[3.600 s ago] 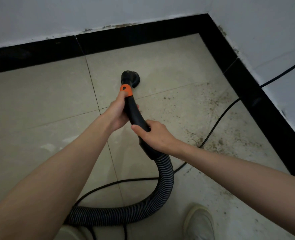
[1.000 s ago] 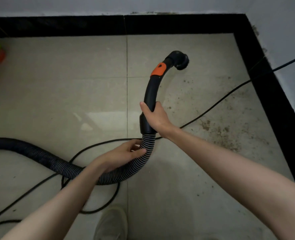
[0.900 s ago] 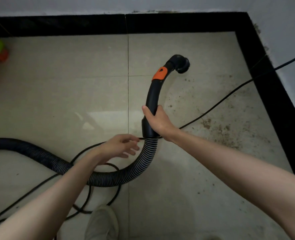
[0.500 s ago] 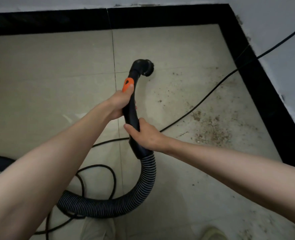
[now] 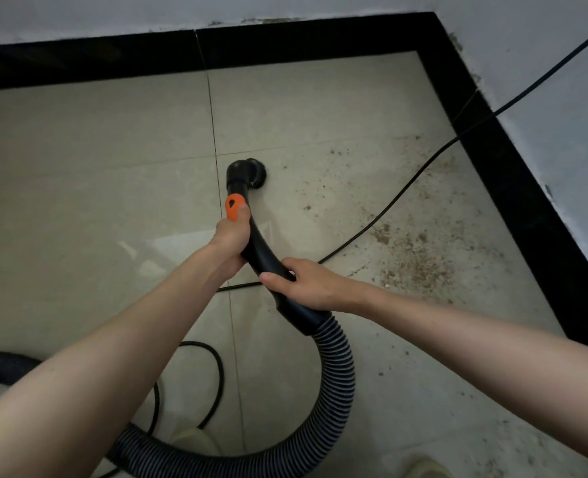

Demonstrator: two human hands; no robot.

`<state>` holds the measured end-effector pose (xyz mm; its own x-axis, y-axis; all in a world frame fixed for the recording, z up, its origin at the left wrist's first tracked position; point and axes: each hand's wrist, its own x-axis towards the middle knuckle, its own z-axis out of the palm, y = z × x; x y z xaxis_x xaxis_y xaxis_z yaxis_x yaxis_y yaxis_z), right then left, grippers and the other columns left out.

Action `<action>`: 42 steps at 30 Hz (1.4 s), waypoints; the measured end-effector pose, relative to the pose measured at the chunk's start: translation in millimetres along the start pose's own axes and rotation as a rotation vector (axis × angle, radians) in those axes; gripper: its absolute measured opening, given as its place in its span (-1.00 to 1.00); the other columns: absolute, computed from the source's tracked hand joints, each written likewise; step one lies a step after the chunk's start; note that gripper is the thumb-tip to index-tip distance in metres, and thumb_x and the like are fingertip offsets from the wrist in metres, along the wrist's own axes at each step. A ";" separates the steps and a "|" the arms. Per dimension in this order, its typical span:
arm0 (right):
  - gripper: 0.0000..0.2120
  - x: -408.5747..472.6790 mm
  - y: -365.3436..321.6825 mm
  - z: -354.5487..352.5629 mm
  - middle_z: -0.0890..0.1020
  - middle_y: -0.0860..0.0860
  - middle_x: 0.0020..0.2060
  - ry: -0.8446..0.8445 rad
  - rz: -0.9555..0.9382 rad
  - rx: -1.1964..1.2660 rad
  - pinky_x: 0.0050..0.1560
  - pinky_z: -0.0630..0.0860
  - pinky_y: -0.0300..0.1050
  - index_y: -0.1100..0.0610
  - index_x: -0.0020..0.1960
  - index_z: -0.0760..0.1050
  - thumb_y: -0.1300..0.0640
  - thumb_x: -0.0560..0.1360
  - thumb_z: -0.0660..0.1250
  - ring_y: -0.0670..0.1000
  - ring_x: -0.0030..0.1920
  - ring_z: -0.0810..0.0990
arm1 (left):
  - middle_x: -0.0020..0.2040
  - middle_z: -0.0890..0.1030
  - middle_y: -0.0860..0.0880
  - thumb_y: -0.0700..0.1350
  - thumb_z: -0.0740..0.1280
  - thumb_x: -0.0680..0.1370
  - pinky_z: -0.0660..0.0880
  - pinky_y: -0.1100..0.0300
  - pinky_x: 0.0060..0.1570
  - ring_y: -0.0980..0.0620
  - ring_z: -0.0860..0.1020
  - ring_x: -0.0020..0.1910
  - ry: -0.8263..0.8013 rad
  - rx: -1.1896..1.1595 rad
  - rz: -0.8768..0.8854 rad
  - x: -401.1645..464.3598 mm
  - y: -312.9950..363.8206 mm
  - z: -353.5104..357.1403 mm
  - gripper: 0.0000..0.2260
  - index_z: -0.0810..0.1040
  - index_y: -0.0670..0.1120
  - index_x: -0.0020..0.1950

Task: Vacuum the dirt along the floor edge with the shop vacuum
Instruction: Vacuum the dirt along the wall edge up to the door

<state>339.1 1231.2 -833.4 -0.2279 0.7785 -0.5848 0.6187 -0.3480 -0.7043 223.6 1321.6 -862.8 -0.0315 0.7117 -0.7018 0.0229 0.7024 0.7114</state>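
Both hands grip the wand point(image 5: 263, 251): left hand point(image 5: 232, 241), right hand point(image 5: 311, 282); hose point(image 5: 334, 381) runs offscreen left.

Glossy beige tiles point(image 5: 78, 188) are seen on the floor, edged by a shiny black skirting point(image 5: 302, 39). A smooth black plastic wand point(image 5: 261, 246) with an orange plastic collar point(image 5: 233, 207) joins a ribbed plastic hose point(image 5: 337, 381). Gritty brown dirt point(image 5: 416, 257) is scattered matt.

No legible text, labels or numbers.
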 end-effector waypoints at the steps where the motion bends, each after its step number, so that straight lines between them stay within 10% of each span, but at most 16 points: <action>1: -0.67 -0.5 2.6 -1.3 0.57 0.05 -0.05 0.017 0.011 0.020 -0.07 0.41 -0.16 0.11 0.06 0.41 -0.17 0.59 0.18 0.05 -0.02 0.57 | -0.17 0.46 -0.09 0.10 0.10 0.64 0.47 0.06 -0.03 -0.03 0.48 -0.19 -0.033 0.003 -0.013 -0.3 3.0 3.5 -0.54 0.34 -0.27 0.30; 16: -0.62 8.1 47.1 -57.2 0.54 -0.02 -0.25 0.236 -0.003 0.110 -0.22 0.40 -0.20 0.15 -0.12 0.48 -0.17 0.57 0.21 -0.01 -0.20 0.53 | 0.09 0.51 -0.15 0.14 0.07 0.61 0.51 -0.01 0.08 -0.13 0.52 0.05 -0.012 0.137 -0.020 27.1 31.7 90.6 -0.52 0.31 -0.20 0.34; 30: -0.65 -3.6 78.3 -74.5 0.58 0.02 0.02 0.421 0.065 0.260 -0.07 0.41 -0.12 0.13 0.14 0.49 -0.13 0.59 0.19 0.02 0.01 0.55 | 0.20 0.49 -0.18 0.13 0.17 0.59 0.51 0.02 0.05 -0.15 0.52 0.10 -0.098 0.205 0.047 22.9 29.2 149.4 -0.48 0.26 -0.21 0.38; 36: -0.70 -0.6 81.9 -75.7 0.52 -0.06 -0.34 0.483 -0.009 0.293 -0.29 0.35 -0.22 0.03 -0.23 0.42 -0.12 0.59 0.22 -0.11 -0.33 0.50 | 0.23 0.47 -0.20 0.14 0.12 0.61 0.46 -0.04 0.20 -0.16 0.49 0.14 0.005 0.346 0.138 34.2 28.6 157.1 -0.47 0.23 -0.25 0.37; 42: -0.71 -4.6 100.7 -82.2 0.52 -0.04 -0.34 0.513 -0.003 0.292 -0.32 0.38 -0.23 0.03 -0.23 0.45 -0.13 0.58 0.24 -0.09 -0.35 0.51 | 0.15 0.48 -0.19 0.15 0.08 0.62 0.52 0.02 -0.13 -0.13 0.51 0.00 -0.089 0.472 0.165 37.1 24.3 166.3 -0.49 0.21 -0.22 0.39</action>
<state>464.3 1235.5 -868.6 0.2088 0.9075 -0.3645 0.3694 -0.4183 -0.8298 389.2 1366.2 -877.9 0.0950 0.7968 -0.5968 0.4704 0.4924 0.7323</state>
